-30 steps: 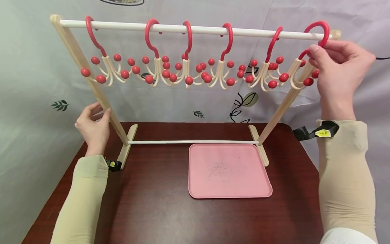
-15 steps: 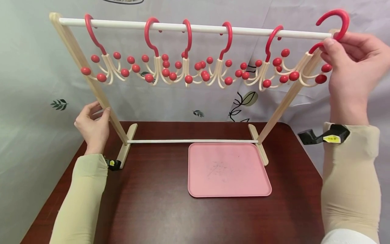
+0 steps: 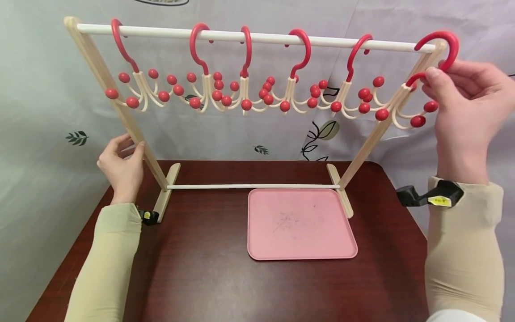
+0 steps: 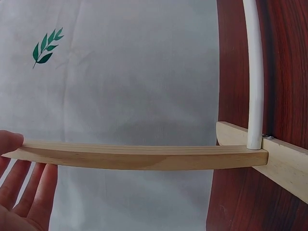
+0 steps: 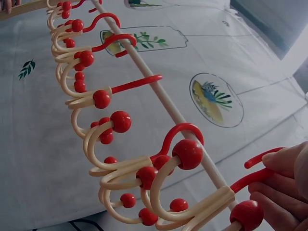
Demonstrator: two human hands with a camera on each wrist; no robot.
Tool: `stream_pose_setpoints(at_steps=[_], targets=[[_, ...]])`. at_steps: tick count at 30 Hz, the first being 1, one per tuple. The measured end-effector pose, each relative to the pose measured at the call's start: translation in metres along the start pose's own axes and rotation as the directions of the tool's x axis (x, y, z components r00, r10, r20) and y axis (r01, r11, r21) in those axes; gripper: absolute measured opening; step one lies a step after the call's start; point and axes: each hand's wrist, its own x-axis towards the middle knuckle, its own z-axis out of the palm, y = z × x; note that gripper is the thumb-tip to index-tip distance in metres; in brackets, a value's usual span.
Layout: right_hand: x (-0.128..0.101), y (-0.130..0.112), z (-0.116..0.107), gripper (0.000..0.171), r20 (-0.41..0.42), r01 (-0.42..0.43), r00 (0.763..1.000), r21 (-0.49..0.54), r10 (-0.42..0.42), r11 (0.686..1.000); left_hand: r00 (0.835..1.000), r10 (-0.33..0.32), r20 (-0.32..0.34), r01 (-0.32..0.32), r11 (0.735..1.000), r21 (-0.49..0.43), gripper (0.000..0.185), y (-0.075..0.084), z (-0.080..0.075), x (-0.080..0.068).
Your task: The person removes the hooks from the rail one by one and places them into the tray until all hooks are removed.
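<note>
A wooden rack (image 3: 120, 107) with a white top rail (image 3: 261, 38) stands on the dark table (image 3: 201, 277). Several red-hooked cream hangers (image 3: 207, 85) with red balls hang from the rail. My right hand (image 3: 436, 74) pinches the red hook of the rightmost hanger (image 3: 402, 100). That hook (image 3: 450, 42) curves past the rail's right end, by the post top. In the right wrist view the right hand (image 5: 269, 175) grips the hook beside the held hanger (image 5: 211, 202). My left hand (image 3: 132, 150) holds the rack's left post. In the left wrist view its thumb lies on the post (image 4: 144, 156).
A pink tray (image 3: 301, 250) lies on the table in front of the rack's lower white bar (image 3: 253, 186). A pale printed cloth (image 3: 249, 134) hangs behind. The rack's foot (image 4: 288, 163) rests near the table's left edge.
My right hand lifted the rightmost hanger's hook above the rail, then carried it right and down past the rail's end. The neighbouring hangers shifted and swing. The left hand has stayed put.
</note>
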Motion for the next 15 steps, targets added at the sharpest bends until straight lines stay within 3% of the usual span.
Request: stream_pose_setpoints(at_steps=[8,12,15], targets=[[-0.011,0.004,-0.008,0.039,0.013,-0.005,1.0,-0.002,0.005,1.0,1.0,0.003,0.005,-0.003,1.0,0.009,0.031,0.0,-0.001,0.001],[-0.017,0.007,-0.014,0.037,0.021,-0.004,1.0,-0.132,0.007,0.991,1.0,0.012,0.006,-0.012,1.0,0.005,0.031,0.0,-0.001,0.001],[-0.021,0.01,-0.018,0.036,0.027,-0.002,1.0,-0.172,0.006,0.985,1.0,0.013,0.005,-0.013,1.0,0.006,0.031,0.0,-0.001,0.001]])
